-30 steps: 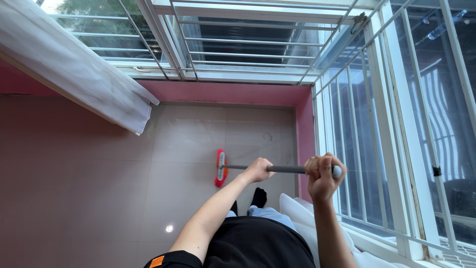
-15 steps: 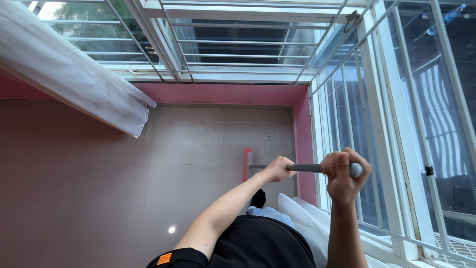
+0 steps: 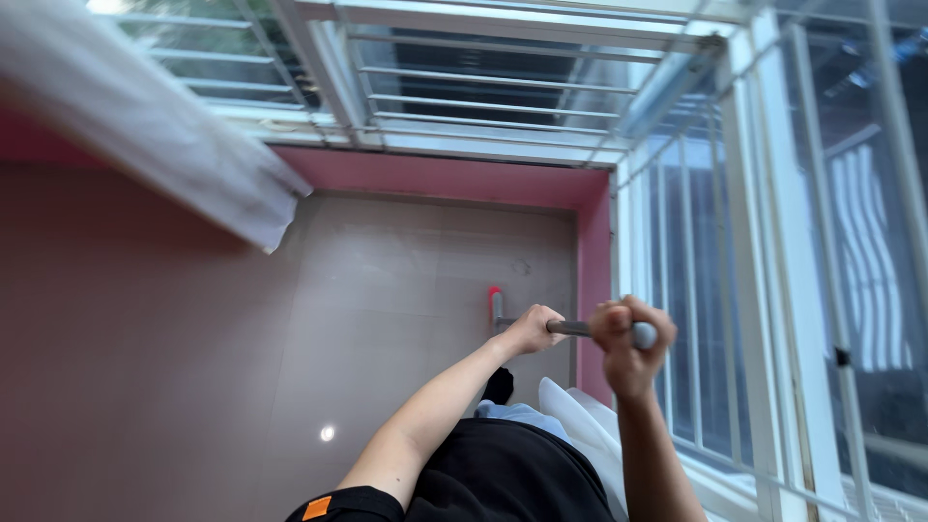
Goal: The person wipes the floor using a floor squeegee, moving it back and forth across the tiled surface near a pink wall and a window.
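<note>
I hold a broom by its grey metal handle (image 3: 570, 329) with both hands. My left hand (image 3: 532, 329) grips the handle lower down, close to the red broom head (image 3: 495, 307). At the top end of the handle my right hand (image 3: 623, 338) is closed around it. The broom head rests on the beige tiled floor (image 3: 406, 290), near the pink wall base on the right. My black-socked foot (image 3: 499, 385) stands just below the broom head. The picture is blurred by motion.
A white curtain (image 3: 145, 135) hangs at the upper left. White barred windows (image 3: 696, 290) line the right side and the far end. A pink skirting (image 3: 592, 280) runs along the walls. White cloth (image 3: 580, 416) lies by my right leg.
The broom head has moved from the middle of the floor to the right, toward the pink wall. Both hands shifted right with the handle, and the view now tilts slightly.
</note>
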